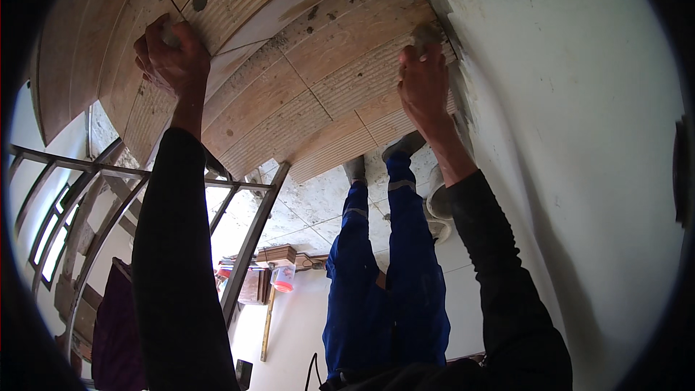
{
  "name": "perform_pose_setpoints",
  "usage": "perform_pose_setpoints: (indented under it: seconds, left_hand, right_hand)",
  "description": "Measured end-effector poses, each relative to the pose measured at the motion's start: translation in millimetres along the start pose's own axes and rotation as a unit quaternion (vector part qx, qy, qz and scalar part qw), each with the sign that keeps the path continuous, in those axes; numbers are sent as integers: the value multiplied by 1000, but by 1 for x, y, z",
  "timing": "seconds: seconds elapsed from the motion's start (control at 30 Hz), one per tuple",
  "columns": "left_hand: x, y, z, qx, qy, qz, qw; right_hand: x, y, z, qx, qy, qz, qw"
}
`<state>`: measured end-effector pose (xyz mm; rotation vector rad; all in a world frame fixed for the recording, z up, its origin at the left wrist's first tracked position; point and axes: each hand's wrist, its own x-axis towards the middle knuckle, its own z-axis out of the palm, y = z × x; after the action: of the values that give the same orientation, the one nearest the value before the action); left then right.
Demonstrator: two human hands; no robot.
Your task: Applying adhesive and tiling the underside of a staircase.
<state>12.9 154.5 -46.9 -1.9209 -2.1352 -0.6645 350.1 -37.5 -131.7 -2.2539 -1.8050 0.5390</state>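
Greyish, rough-looking lump [426,33], just one, at one o'clock: my right hand [426,90] pinches it, fingers bent, over brown wood-grain tiles [333,51]. At ten o'clock my left hand's [176,61] fingers curl; what they grip, I cannot tell. Two blue trouser legs [416,246] show toward five.

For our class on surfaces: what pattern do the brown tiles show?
The tiles show wood-like grain with ribbed bands, best seen in the head view.

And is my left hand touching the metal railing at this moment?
Apart. In the head view, brown tiles show plainly between your left hand and the metal railing.
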Motion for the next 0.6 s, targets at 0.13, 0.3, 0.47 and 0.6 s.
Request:
perform_pose_setpoints:
  seconds: [0.13, 0.3, 0.47, 0.6]
  left_hand:
    - [2, 0, -4, -10, 6, 14, 1000]
    - [1, 1, -1, -4, 1, 9, 1000]
    - [2, -2, -2, 7, 9, 14, 1000]
    - [1, -2, -4, 8, 9, 12, 1000]
  right_hand:
    - [13, 5, -9, 19, 18, 44, 999]
    - [7, 4, 17, -17, 34, -27, 999]
    - [9, 0, 19, 47, 55, -53, 996]
    - [6, 20, 15, 88, 37, -93, 991]
